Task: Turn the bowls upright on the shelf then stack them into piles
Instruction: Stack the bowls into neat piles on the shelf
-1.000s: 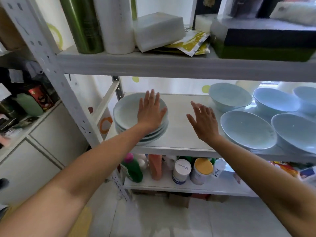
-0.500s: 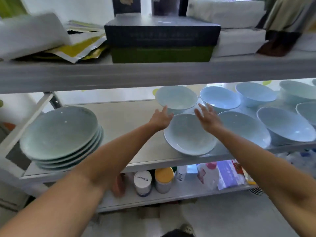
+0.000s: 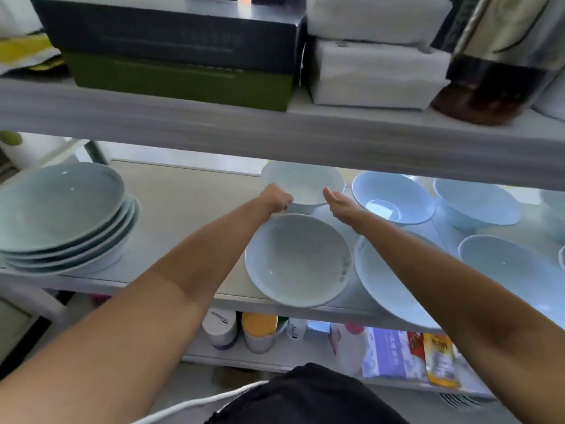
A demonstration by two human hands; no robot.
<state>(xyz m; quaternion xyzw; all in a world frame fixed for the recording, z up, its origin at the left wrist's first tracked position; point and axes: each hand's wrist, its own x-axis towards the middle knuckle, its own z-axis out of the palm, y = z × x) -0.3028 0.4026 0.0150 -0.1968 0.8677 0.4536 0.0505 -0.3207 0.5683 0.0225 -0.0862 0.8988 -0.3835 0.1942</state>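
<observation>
Pale blue bowls stand on the middle shelf [image 3: 189, 203]. A pile of several upright bowls [image 3: 61, 215] sits at its left end. A wide upright bowl [image 3: 298, 260] lies at the front edge, and both my arms reach over it. Behind it is a smaller pale bowl [image 3: 305, 183]. My left hand [image 3: 276, 199] grips that bowl's left rim with curled fingers. My right hand [image 3: 337, 202] is at its right side with fingers straight; whether it touches the bowl is unclear. More single bowls stand to the right [image 3: 393, 197] [image 3: 477, 203] [image 3: 507, 261], and one [image 3: 388, 286] lies under my right forearm.
The upper shelf board [image 3: 275, 139] hangs low over the back bowls and carries a dark box [image 3: 171, 29], white packs [image 3: 376, 75] and a jar [image 3: 489, 87]. Bottles and packets [image 3: 260, 332] fill the shelf below. Bare shelf lies between the pile and the front bowl.
Both hands have moved from the front bowl's far rim back to the smaller bowl behind it, and the left hand has closed on its rim. The view has come closer.
</observation>
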